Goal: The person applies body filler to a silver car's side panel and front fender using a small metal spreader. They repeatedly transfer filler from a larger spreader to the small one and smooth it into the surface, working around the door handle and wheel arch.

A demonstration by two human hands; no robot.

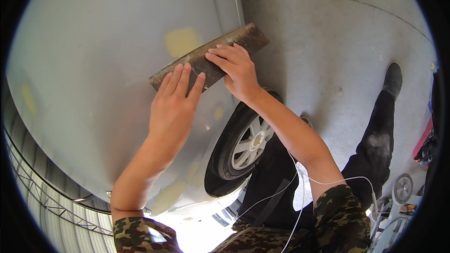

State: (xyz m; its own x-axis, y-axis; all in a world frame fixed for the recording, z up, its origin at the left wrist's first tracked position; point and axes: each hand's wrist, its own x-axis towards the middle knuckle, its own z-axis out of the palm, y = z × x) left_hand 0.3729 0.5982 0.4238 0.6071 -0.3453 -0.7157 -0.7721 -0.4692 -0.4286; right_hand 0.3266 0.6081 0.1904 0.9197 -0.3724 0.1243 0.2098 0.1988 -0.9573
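Observation:
Both hands hold a long, flat, dark-brown board (199, 61) with a scuffed upper edge, laid slantwise against a grey car body panel (117, 28). My left hand (173, 103) presses its fingertips on the board's left half, thumb a little apart. My right hand (236, 72) is on the right half, its fingers laid over the board and its thumb mostly hidden. The board's right end juts past the panel's edge. Just above the board, a pale yellow filler patch (182, 41) shows on the panel. Whatever lies beneath the board is hidden.
A car wheel (248, 143) with light spokes stands below my right hand. More yellow patches (169, 197) mark the panel lower down. White cables (337, 181) hang across my body. Concrete floor (323, 33) lies to the right, with wheeled equipment (402, 189) at lower right.

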